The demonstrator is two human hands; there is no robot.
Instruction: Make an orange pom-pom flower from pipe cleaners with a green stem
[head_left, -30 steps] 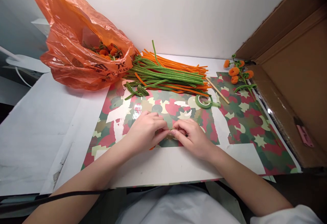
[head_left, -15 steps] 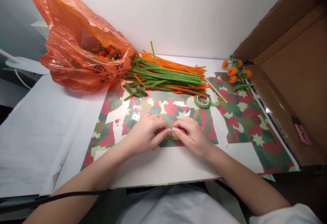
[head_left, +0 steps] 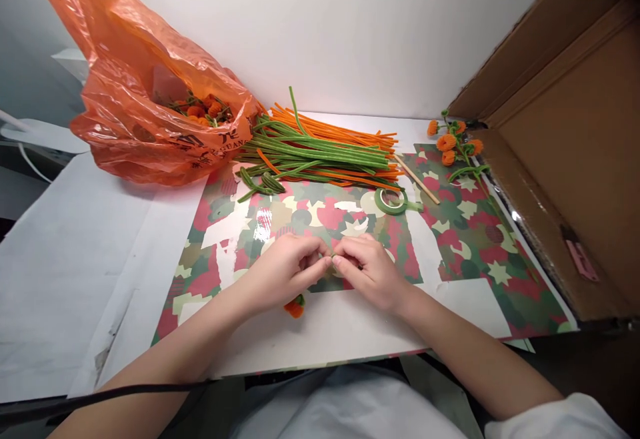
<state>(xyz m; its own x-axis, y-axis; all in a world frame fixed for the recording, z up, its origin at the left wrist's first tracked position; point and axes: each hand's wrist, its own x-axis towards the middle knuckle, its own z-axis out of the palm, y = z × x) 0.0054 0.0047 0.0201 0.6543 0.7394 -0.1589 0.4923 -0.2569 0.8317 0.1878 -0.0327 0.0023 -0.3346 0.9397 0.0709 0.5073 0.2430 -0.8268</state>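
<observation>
My left hand [head_left: 303, 265] and my right hand [head_left: 369, 267] meet above the front middle of the patterned mat, thumbs and forefingers pinched together. Between the fingertips a tiny bit of green [head_left: 333, 256] shows, which looks like a green pipe cleaner; most of it is hidden by the fingers. Just below my left hand an orange pipe-cleaner flower [head_left: 294, 308] with a green base peeks out, partly covered by the hand. Whether it joins the green bit I cannot tell. Beyond the hands sits a roll of green tape [head_left: 391, 201] with its end loose.
Bundles of green pipe cleaners [head_left: 325, 147] and orange pipe cleaners [head_left: 345, 130] lie at the back. An orange plastic bag [head_left: 145, 139] at the left holds several orange flowers. A wooden stick [head_left: 417, 179], a flower spray [head_left: 447, 142] and a cardboard box [head_left: 565, 112] are rightward.
The orange flower below my left hand shows more now, lower and to the left. Both hands stay pinched together. The whole view has shifted slightly.
</observation>
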